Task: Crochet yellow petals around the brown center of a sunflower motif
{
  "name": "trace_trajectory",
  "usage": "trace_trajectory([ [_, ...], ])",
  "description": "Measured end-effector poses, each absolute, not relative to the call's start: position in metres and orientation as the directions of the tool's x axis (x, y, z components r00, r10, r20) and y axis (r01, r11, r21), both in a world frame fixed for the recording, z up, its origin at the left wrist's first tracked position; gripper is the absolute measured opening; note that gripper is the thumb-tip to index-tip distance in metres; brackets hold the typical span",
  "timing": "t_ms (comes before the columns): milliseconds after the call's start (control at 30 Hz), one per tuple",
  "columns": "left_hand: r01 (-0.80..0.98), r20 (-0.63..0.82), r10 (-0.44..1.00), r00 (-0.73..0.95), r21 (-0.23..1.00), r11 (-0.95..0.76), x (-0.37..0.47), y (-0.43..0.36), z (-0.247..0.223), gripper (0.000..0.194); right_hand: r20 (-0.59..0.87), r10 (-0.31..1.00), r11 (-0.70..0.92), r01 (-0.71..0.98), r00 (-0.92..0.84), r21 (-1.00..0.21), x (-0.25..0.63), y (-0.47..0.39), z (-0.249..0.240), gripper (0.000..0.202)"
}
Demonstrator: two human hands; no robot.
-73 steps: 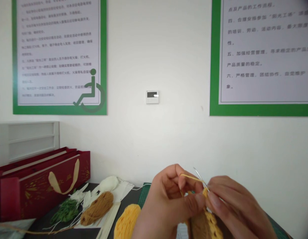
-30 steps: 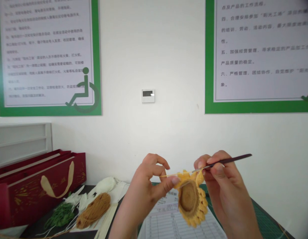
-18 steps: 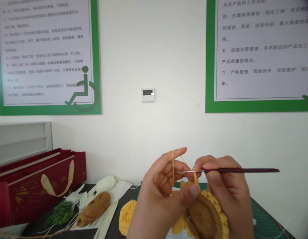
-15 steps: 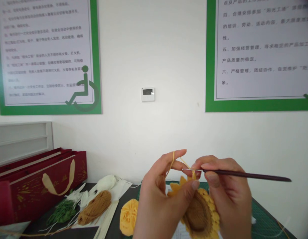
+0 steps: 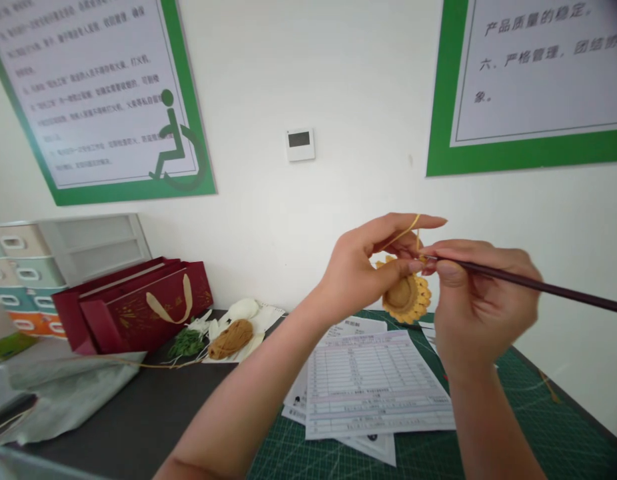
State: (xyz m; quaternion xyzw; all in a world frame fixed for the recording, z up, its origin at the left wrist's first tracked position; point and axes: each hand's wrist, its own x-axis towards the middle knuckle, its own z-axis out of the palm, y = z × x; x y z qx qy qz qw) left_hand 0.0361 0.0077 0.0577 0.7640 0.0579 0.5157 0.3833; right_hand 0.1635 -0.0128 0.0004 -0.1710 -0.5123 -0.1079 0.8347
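My left hand (image 5: 363, 263) pinches a crocheted yellow flower (image 5: 421, 303) with a brown centre between thumb and fingers. Its index finger is stretched out, with yellow yarn (image 5: 404, 232) looped over it and running down to the flower's upper edge. In my right hand (image 5: 488, 300) is a crochet hook (image 5: 563, 290) with a dark handle, held like a pen. The hook's thin tip meets the flower's edge close to the left fingertips, which partly hide the stitch there.
Printed sheets (image 5: 373, 387) lie on a green cutting mat (image 5: 413, 460) below my hands. To the left are a brown yarn skein (image 5: 231, 339), green yarn (image 5: 186, 343), white yarn (image 5: 243, 309), a red gift bag (image 5: 143, 307), a grey cloth (image 5: 78, 393) and small drawers (image 5: 38, 273).
The view has tilted down and pulled back, showing more table, papers and both forearms. The hook's tip has drawn in to the flower's edge. My left arm now hides the yellow yarn ball.
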Motion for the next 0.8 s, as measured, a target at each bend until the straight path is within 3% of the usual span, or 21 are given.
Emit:
trace_trajectory([
  [133,-0.357,0.652,0.331,0.683,0.692,-0.627,0.041,0.029,0.077,0.036,0.871,-0.018,0.899,0.390,0.490,-0.201,0.169,-0.012,0.003,0.008],
  [300,-0.358,0.625,0.315,0.714,0.713,-0.604,0.039,0.031,0.081,0.038,0.848,0.039,0.905,0.342,0.528,-0.254,0.168,-0.014,0.005,0.005],
  [367,-0.367,0.643,0.388,0.660,0.727,-0.580,0.035,0.025,0.071,0.040,0.846,0.101,0.914,0.286,0.524,-0.287,0.168,-0.015,0.005,0.003],
  [500,-0.440,0.682,0.623,0.382,0.728,-0.526,0.029,0.009,0.037,0.049,0.883,0.226,0.921,0.205,0.412,-0.331,0.165,-0.016,0.002,0.002],
  [600,-0.537,0.632,0.745,0.214,0.713,-0.451,0.026,-0.002,0.017,0.055,0.908,0.291,0.918,0.179,0.301,-0.353,0.159,-0.015,-0.003,0.005],
  [800,-0.584,0.570,0.811,0.129,0.705,-0.402,0.022,-0.025,0.017,0.053,0.892,0.329,0.942,-0.038,0.309,-0.334,0.146,-0.013,-0.011,0.009],
])
